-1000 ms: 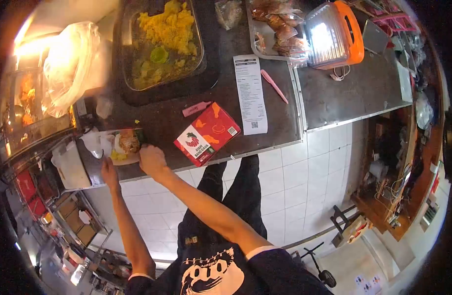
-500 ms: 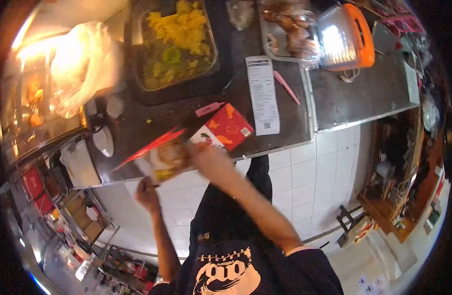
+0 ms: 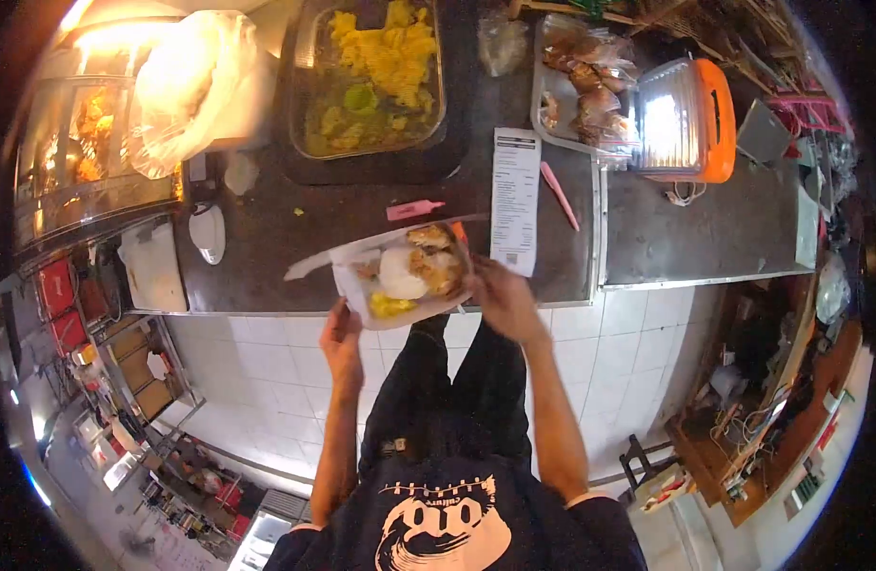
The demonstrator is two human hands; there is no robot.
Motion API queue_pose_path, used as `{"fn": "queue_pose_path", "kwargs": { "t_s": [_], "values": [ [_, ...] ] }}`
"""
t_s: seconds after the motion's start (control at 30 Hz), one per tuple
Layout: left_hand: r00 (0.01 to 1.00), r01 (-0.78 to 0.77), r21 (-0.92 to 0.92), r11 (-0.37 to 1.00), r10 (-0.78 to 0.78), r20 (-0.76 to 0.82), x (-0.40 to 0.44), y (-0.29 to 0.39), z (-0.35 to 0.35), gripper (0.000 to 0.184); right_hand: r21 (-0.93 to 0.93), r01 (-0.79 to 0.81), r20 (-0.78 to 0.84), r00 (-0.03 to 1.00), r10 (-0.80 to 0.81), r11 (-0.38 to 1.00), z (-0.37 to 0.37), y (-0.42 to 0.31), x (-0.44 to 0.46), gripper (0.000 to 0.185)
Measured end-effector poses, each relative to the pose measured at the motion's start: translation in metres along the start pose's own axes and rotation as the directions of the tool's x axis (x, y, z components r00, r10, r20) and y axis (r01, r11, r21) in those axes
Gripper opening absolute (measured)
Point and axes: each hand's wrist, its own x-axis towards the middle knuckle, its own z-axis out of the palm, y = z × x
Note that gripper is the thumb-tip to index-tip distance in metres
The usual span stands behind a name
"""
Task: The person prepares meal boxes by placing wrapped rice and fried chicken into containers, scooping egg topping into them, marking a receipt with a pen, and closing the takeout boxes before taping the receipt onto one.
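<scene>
An open paper takeaway box (image 3: 345, 278) is between my two hands at the counter's front edge. A white mound of rice (image 3: 401, 273), browned pieces of meat or chicken (image 3: 438, 266) and a yellow food portion (image 3: 390, 305) lie inside. My left hand (image 3: 343, 338) grips the box's lower left corner. On the right side, my right hand (image 3: 507, 303) holds the wall, its fingertips partly hidden. The raised lid is seen nearly edge-on behind the food. A pink highlighter (image 3: 415, 209) lies just beyond the box.
A printed receipt (image 3: 514, 200) and a pink pen (image 3: 560, 196) lie to the right. Farther back are a glass tray of yellow food (image 3: 309, 143), a tray of bagged meat (image 3: 538, 109) and an orange-edged container (image 3: 716, 119). A white oval device (image 3: 208, 234) sits at left.
The box has shifted right and turned, so its contents now face me. My right hand has moved right to its side, and the red printed panels have swung mostly out of sight.
</scene>
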Motion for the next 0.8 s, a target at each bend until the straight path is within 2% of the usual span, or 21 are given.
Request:
{"fn": "queue_pose_path", "kwargs": {
  "t_s": [0.07, 0.1, 0.2, 0.23, 0.27, 0.3, 0.33, 0.37, 0.4, 0.43, 0.47, 0.5, 0.53, 0.57, 0.6, 0.67, 0.7, 0.77, 0.8],
  "values": [
    [1.000, -0.009, 0.035, 0.999, 0.009, 0.020, 0.011, 0.003, -0.003, 0.047, 0.037, -0.051, -0.090, 0.994, 0.054, 0.998, 0.015, -0.005, -0.020, 0.035],
    [0.994, 0.009, 0.069, 0.998, -0.017, 0.110, 0.013, 0.003, -0.009, 0.051, 0.033, -0.057, -0.092, 0.994, 0.060, 0.998, 0.016, -0.006, -0.021, 0.035],
    [0.993, 0.024, 0.098, 0.995, -0.035, 0.110, 0.020, 0.002, -0.018, 0.056, 0.133, -0.125, -0.142, 0.980, 0.143, 0.983, 0.010, -0.013, -0.018, 0.039],
    [0.990, -0.098, 0.214, 0.972, 0.073, 0.120, 0.014, 0.027, -0.008, 0.064, 0.014, -0.085, -0.229, 0.970, 0.086, 0.996, 0.001, -0.022, -0.011, 0.041],
    [0.975, -0.210, 0.230, 0.950, 0.186, 0.123, 0.024, 0.027, -0.014, 0.072, -0.107, -0.059, -0.307, 0.951, 0.023, 0.992, -0.008, -0.031, -0.003, 0.044],
    [0.971, -0.224, 0.257, 0.940, 0.192, 0.146, 0.027, 0.051, -0.012, 0.078, -0.120, 0.015, -0.364, 0.929, -0.058, 0.993, -0.018, -0.042, 0.008, 0.047],
    [0.956, -0.285, 0.245, 0.927, 0.256, 0.142, 0.036, 0.063, -0.011, 0.075, -0.138, 0.085, -0.417, 0.899, -0.136, 0.987, -0.028, -0.053, 0.019, 0.051],
    [0.938, -0.344, 0.235, 0.909, 0.320, 0.135, 0.044, 0.073, -0.009, 0.073, -0.136, 0.077, -0.419, 0.899, -0.128, 0.988, -0.042, -0.065, 0.033, 0.051],
    [0.938, -0.344, 0.236, 0.909, 0.318, 0.140, 0.048, 0.095, -0.001, 0.073, -0.274, 0.212, -0.316, 0.901, -0.296, 0.938, -0.056, -0.076, 0.050, 0.048],
    [0.828, -0.556, 0.474, 0.682, 0.504, 0.245, 0.050, 0.120, 0.008, 0.060, -0.390, 0.345, -0.191, 0.877, -0.441, 0.854, -0.062, -0.079, 0.058, 0.045],
    [0.679, -0.692, 0.631, 0.352, 0.615, 0.401, 0.050, 0.132, 0.011, 0.048, -0.390, 0.330, -0.199, 0.881, -0.429, 0.859, -0.061, -0.075, 0.056, 0.045],
    [0.681, -0.695, 0.625, 0.355, 0.605, 0.414, 0.050, 0.130, 0.005, 0.048, -0.408, 0.347, -0.057, 0.914, -0.403, 0.845, -0.058, -0.071, 0.053, 0.042],
    [0.751, -0.628, 0.688, 0.364, 0.515, 0.413, 0.048, 0.127, -0.005, 0.037, -0.422, 0.372, 0.087, 0.924, -0.372, 0.827, -0.057, -0.065, 0.051, 0.039],
    [0.811, -0.559, 0.747, 0.360, 0.426, 0.401, 0.047, 0.123, -0.010, 0.026, -0.391, 0.371, -0.001, 0.915, -0.403, 0.842, -0.050, -0.060, 0.037, 0.029],
    [0.806, -0.567, 0.741, 0.360, 0.427, 0.409, 0.043, 0.113, -0.010, 0.026, -0.398, 0.365, -0.008, 0.916, -0.402, 0.842, -0.040, -0.049, 0.024, 0.029],
    [0.667, -0.680, 0.670, 0.296, 0.629, 0.400, 0.031, 0.080, -0.007, 0.018, -0.343, 0.361, -0.177, 0.882, -0.437, 0.867, -0.015, -0.021, 0.000, 0.032],
    [0.706, -0.668, 0.608, 0.429, 0.623, 0.336, 0.029, 0.061, -0.007, 0.023, -0.338, 0.354, -0.177, 0.886, -0.428, 0.872, -0.002, -0.011, -0.006, 0.032],
    [0.820, -0.547, 0.460, 0.700, 0.559, 0.123, 0.028, 0.028, 0.000, 0.026, -0.054, 0.195, -0.347, 0.916, -0.202, 0.979, 0.020, 0.000, -0.010, 0.043],
    [0.873, -0.464, 0.342, 0.817, 0.488, 0.020, 0.026, 0.022, 0.008, 0.028, -0.051, 0.195, -0.349, 0.916, -0.201, 0.979, 0.020, -0.004, -0.010, 0.043]
  ]
}}
